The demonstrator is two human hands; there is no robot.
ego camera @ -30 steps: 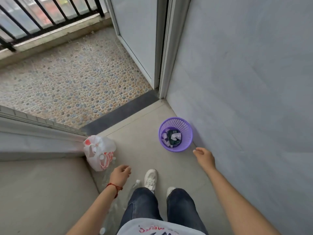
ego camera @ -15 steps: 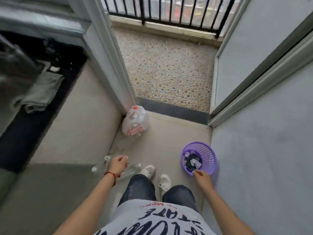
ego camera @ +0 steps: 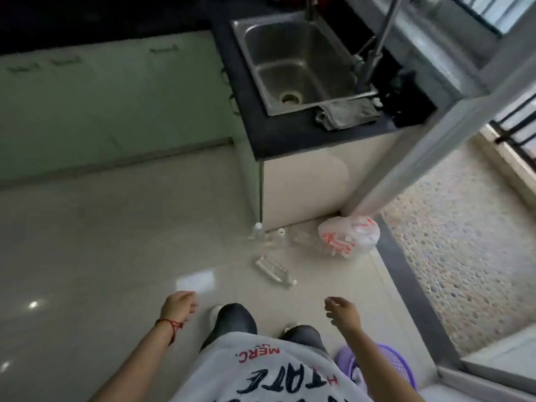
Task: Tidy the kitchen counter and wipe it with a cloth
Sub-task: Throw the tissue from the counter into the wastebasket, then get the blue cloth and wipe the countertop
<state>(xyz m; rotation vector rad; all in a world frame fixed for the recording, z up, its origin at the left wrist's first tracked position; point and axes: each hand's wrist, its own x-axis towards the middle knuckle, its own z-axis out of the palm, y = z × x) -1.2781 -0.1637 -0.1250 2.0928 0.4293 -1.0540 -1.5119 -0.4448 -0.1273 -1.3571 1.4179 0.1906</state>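
A dark kitchen counter (ego camera: 255, 123) with a steel sink (ego camera: 293, 62) lies ahead of me at the top of the view. A grey cloth (ego camera: 345, 114) lies crumpled on the counter at the sink's near right corner. My left hand (ego camera: 178, 307) hangs over the floor with loosely curled fingers and holds nothing. My right hand (ego camera: 343, 314) is likewise relaxed and empty, above a purple waste basket (ego camera: 397, 369) at my right side. Both hands are far below and short of the counter.
A tied white plastic bag (ego camera: 349, 236) with red print sits on the floor by the door frame post (ego camera: 406, 158). Clear plastic bottles (ego camera: 274, 269) lie on the tiles before my feet. A tap (ego camera: 377, 50) rises behind the sink. The pebbled balcony floor (ego camera: 464, 242) is to the right.
I have turned left, from the balcony doorway and the basket toward the counter and sink. The basket now sits behind my right arm. Both hands remain empty.
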